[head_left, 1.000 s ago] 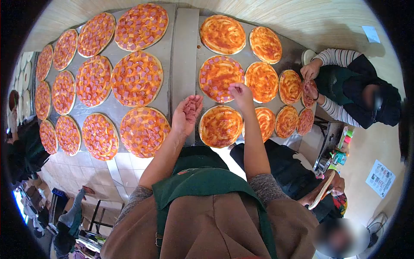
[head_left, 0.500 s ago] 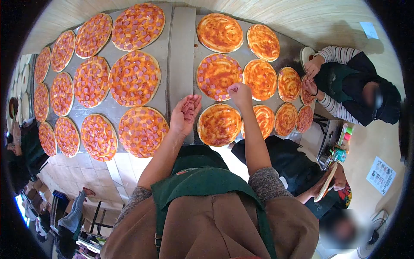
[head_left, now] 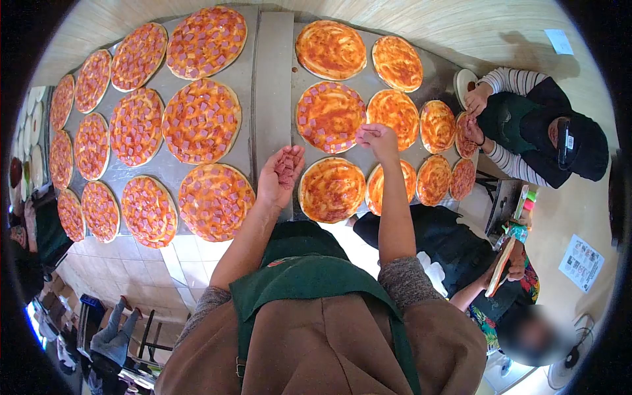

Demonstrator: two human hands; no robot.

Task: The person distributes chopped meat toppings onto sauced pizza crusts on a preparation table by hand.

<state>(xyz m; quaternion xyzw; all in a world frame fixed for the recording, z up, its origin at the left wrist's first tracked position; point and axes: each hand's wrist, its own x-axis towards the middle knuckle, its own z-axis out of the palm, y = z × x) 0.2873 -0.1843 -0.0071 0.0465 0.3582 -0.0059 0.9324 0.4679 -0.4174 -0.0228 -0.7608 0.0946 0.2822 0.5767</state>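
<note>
1. The left hand [head_left: 280,179] is palm up, half curled into a cup; it holds a heap of diced ham [head_left: 285,168] above the worktop [head_left: 272,85].
2. The right hand [head_left: 382,140] has thumb and fingertips pinched together at the right rim of the partly topped pizza [head_left: 329,117] (whether they grip a cube, I cannot tell).
3. Left of that pizza a flat metal strip gives the widest gap; sauced pizzas [head_left: 332,189] crowd its near and right sides.

A printed sheet [head_left: 581,263] and a smaller pale paper [head_left: 559,41] show on the beige wall [head_left: 559,214] at right, a black-capped co-worker [head_left: 510,122] between them in view; pale floor tiles [head_left: 125,268] lie lower left.
</note>
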